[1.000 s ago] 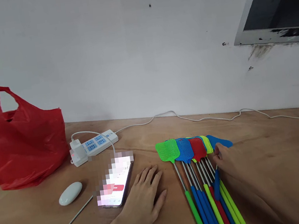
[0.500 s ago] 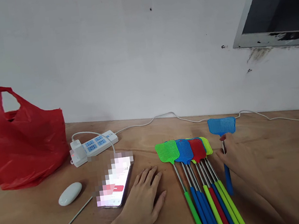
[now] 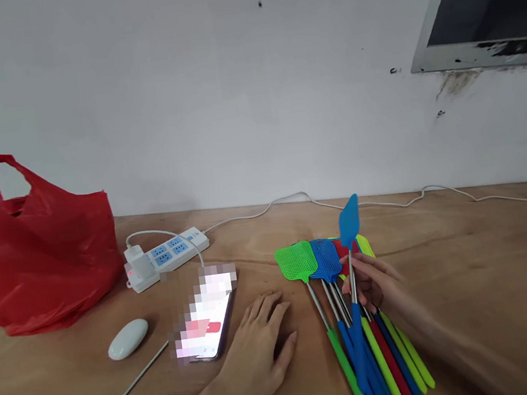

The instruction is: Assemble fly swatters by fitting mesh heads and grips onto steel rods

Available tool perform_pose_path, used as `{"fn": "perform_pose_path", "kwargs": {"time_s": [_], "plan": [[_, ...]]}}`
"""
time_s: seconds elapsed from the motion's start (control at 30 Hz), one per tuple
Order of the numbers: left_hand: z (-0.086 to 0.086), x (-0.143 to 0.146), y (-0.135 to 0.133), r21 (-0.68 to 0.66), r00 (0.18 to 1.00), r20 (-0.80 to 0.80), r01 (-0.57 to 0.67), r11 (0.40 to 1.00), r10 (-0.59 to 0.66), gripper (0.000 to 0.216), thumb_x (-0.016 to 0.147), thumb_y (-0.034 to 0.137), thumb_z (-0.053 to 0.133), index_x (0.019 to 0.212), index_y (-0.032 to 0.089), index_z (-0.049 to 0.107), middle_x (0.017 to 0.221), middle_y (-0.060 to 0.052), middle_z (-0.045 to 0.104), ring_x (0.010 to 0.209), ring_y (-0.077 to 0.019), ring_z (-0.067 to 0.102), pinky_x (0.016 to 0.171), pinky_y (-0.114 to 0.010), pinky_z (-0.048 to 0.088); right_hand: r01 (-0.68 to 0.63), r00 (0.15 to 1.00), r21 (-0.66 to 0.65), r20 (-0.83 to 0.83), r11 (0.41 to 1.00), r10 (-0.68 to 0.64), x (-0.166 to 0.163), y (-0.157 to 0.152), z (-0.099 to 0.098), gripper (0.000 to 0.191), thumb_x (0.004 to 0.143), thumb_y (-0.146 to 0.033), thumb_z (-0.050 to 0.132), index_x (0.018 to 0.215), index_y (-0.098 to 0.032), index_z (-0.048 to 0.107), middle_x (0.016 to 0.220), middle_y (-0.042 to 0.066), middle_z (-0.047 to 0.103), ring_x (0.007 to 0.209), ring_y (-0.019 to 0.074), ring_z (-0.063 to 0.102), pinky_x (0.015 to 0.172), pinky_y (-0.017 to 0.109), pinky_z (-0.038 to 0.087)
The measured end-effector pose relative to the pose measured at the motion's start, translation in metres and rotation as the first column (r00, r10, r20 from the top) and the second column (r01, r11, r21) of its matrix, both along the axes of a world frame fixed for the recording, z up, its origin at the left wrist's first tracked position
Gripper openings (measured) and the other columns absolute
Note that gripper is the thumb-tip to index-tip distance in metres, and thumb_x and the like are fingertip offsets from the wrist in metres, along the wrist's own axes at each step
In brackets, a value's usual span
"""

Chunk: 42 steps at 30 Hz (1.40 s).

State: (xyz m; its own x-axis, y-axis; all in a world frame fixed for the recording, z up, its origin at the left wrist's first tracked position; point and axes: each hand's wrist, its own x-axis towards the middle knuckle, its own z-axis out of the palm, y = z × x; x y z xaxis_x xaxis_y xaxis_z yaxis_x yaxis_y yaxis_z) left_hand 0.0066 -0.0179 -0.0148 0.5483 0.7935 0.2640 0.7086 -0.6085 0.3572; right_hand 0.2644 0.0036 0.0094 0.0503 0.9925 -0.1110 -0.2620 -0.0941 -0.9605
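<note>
Blue fly swatter (image 3: 348,222) is standing nearly upright at lower centre, its metal shaft pinched by the right hand (image 3: 376,283) fingers, apparently above the swatter row (image 3: 351,315); left hand (image 3: 258,347) is lying open, flat on the worktop (image 3: 470,261).

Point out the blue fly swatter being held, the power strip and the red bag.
blue fly swatter (image 3: 349,220), head view, on its raised mesh head.
power strip (image 3: 173,249), head view, on its socket face.
red bag (image 3: 43,259), head view, middle of its front.
</note>
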Motion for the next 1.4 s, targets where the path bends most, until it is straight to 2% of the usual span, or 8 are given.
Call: {"fn": "perform_pose_path", "kwargs": {"time_s": [0.1, 0.23, 0.47, 0.6, 0.73, 0.83, 1.07, 1.4], "plan": [[0.007, 0.002, -0.003, -0.071, 0.993, 0.113, 0.046, 0.996, -0.038, 0.031, 0.095, 0.022, 0.049, 0.125, 0.019, 0.057, 0.13, -0.012, 0.06, 0.12, -0.0287, 0.056, 0.103, -0.047, 0.046, 0.002, 0.998, -0.028, -0.069, 1.0, -0.004, -0.004, 0.0, -0.001, 0.041, 0.071, -0.056, 0.078, 0.083, -0.019, 0.067, 0.062, 0.003, 0.071, 0.039, 0.0083, 0.051, 0.033, 0.016, 0.036], [0.017, 0.003, -0.005, -0.108, 0.97, 0.233, 0.102, 0.989, -0.075, 0.019, 0.098, 0.022, 0.045, 0.108, 0.022, 0.061, 0.105, -0.007, 0.068, 0.099, -0.0243, 0.062, 0.09, -0.039, 0.049, 0.001, 0.993, 0.058, -0.118, 0.998, 0.006, -0.009, 0.0, 0.0, 0.036, 0.071, -0.05, 0.082, 0.076, -0.015, 0.072, 0.07, 0.004, 0.072, 0.05, 0.0075, 0.055, 0.042, 0.015, 0.043], [0.019, 0.002, -0.005, -0.163, 0.945, 0.314, 0.143, 0.976, -0.086, 0.027, 0.104, 0.03, 0.039, 0.097, 0.021, 0.063, 0.089, -0.003, 0.065, 0.083, -0.0193, 0.06, 0.077, -0.03, 0.044, -0.054, 0.987, 0.122, -0.144, 0.991, 0.071, -0.014, -0.005, 0.0, 0.027, 0.073, -0.041, 0.083, 0.075, -0.016, 0.073, 0.076, 0.005, 0.073, 0.061, 0.0113, 0.063, 0.054, 0.019, 0.05], [0.02, 0.005, -0.005, -0.224, 0.953, 0.286, 0.168, 0.96, -0.1, 0.024, 0.102, 0.037, 0.044, 0.098, 0.022, 0.062, 0.08, 0.001, 0.062, 0.073, -0.0159, 0.058, 0.066, -0.025, 0.041, -0.093, 0.984, 0.143, -0.14, 0.985, 0.113, -0.02, -0.008, 0.0, 0.026, 0.071, -0.039, 0.085, 0.076, -0.017, 0.073, 0.077, 0.003, 0.072, 0.064, 0.0116, 0.064, 0.059, 0.021, 0.051], [0.018, 0.007, -0.007, -0.219, 0.976, 0.193, 0.143, 0.965, -0.1, 0.027, 0.1, 0.043, 0.048, 0.086, 0.021, 0.057, 0.069, 0.004, 0.053, 0.063, -0.0146, 0.052, 0.061, -0.024, 0.037, -0.086, 0.984, 0.124, -0.147, 0.988, 0.105, -0.026, -0.011, -0.005, 0.029, 0.064, -0.038, 0.089, 0.076, -0.018, 0.072, 0.075, 0.001, 0.071, 0.069, 0.0155, 0.067, 0.06, 0.025, 0.051], [0.016, 0.008, -0.008, -0.232, 0.981, 0.177, 0.123, 0.965, -0.082, 0.03, 0.101, 0.045, 0.044, 0.086, 0.022, 0.055, 0.068, 0.004, 0.053, 0.064, -0.0152, 0.052, 0.062, -0.024, 0.037, -0.11, 0.989, 0.113, -0.088, 0.988, 0.12, -0.028, -0.013, -0.01, 0.03, 0.066, -0.043, 0.086, 0.077, -0.02, 0.071, 0.073, 0.001, 0.07, 0.068, 0.0182, 0.067, 0.06, 0.029, 0.052], [0.014, 0.006, -0.009, -0.265, 0.989, 0.127, 0.11, 0.958, -0.078, 0.032, 0.103, 0.041, 0.034, 0.082, 0.022, 0.049, 0.07, 0.003, 0.054, 0.066, -0.0161, 0.052, 0.063, -0.026, 0.037, -0.127, 0.959, 0.11, 0.267, 0.986, 0.094, -0.025, -0.019, -0.008, 0.034, 0.07, -0.056, 0.077, 0.069, -0.025, 0.065, 0.062, 0.0, 0.066, 0.058, 0.0203, 0.061, 0.062, 0.036, 0.05], [0.024, 0.007, -0.01, -0.281, 0.978, 0.165, 0.169, 0.945, -0.125, 0.036, 0.104, 0.042, 0.033, 0.076, 0.022, 0.045, 0.066, 0.003, 0.05, 0.063, -0.0154, 0.05, 0.061, -0.025, 0.036, -0.083, 0.948, 0.267, 0.319, 0.96, -0.007, -0.025, -0.022, -0.011, 0.029, 0.079, -0.053, 0.07, 0.067, -0.027, 0.065, 0.057, -0.001, 0.062, 0.058, 0.0214, 0.059, 0.067, 0.038, 0.048]]}}
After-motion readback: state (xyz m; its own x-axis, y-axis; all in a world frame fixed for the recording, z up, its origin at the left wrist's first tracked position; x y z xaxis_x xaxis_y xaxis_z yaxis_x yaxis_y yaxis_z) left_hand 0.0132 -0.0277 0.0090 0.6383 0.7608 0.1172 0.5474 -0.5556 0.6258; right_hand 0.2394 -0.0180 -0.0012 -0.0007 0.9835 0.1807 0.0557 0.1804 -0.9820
